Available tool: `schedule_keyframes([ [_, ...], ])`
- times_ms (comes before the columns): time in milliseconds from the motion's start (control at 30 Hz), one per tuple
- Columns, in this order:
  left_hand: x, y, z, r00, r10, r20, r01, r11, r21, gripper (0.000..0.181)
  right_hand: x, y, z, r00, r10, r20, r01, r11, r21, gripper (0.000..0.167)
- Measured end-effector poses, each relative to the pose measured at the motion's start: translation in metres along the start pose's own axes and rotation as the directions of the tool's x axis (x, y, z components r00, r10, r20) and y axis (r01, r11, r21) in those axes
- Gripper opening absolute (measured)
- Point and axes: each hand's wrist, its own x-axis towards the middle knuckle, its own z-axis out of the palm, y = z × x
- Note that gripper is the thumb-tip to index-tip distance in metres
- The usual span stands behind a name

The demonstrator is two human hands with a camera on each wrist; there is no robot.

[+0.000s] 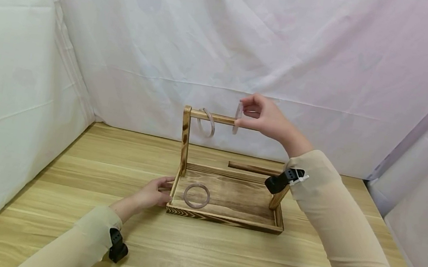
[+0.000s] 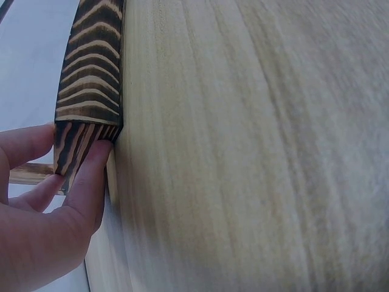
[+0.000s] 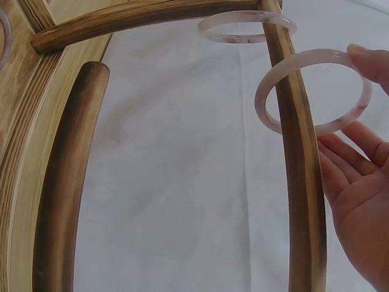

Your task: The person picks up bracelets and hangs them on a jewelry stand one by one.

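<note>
A wooden rack point(image 1: 222, 220) has a shallow tray base and a top bar point(image 1: 224, 119) between two posts. My right hand point(image 1: 269, 118) pinches a pale, translucent bangle point(image 3: 267, 91) between thumb and fingers; the top bar passes through it. Farther left, a second bangle point(image 1: 212, 128) hangs around the same bar. A third bangle point(image 1: 195, 207) lies flat in the tray's left front part. My left hand point(image 1: 152, 192) holds the tray's left end, thumb and fingers on its end wall point(image 2: 79, 143). The right end of the bar is hidden behind my right hand and wrist.
Behind the tray, a dark wooden rod point(image 1: 250, 168) runs sideways, partly hidden by my right wrist. The wood-grain table point(image 1: 197, 254) carries the rack. White cloth point(image 1: 161, 44) hangs behind and at both sides.
</note>
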Motion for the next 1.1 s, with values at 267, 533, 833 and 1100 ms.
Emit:
schedule_keyframes([
  [267, 0.001, 0.001, 0.0, 1.0, 0.009, 0.002, -0.009, 1.0, 0.008, 0.066, 0.001, -0.002, 0.003, 1.0, 0.001, 0.007, -0.001, 1.0, -0.025, 0.054],
  [533, 0.001, 0.0, 0.001, 1.0, 0.002, 0.0, -0.002, 1.0, 0.0, 0.067, 0.0, -0.003, 0.006, 0.999, -0.008, 0.032, 0.009, 0.999, -0.045, 0.055],
  [833, 0.001, -0.001, 0.001, 1.0, 0.001, -0.006, -0.001, 1.0, -0.004, 0.067, 0.002, -0.001, 0.008, 0.999, -0.03, 0.035, 0.033, 0.996, -0.086, 0.052],
  [1100, 0.001, 0.0, 0.001, 1.0, 0.003, -0.008, -0.003, 1.0, 0.004, 0.067, 0.002, -0.002, 0.011, 0.998, -0.045, 0.036, 0.049, 0.993, -0.109, 0.051],
])
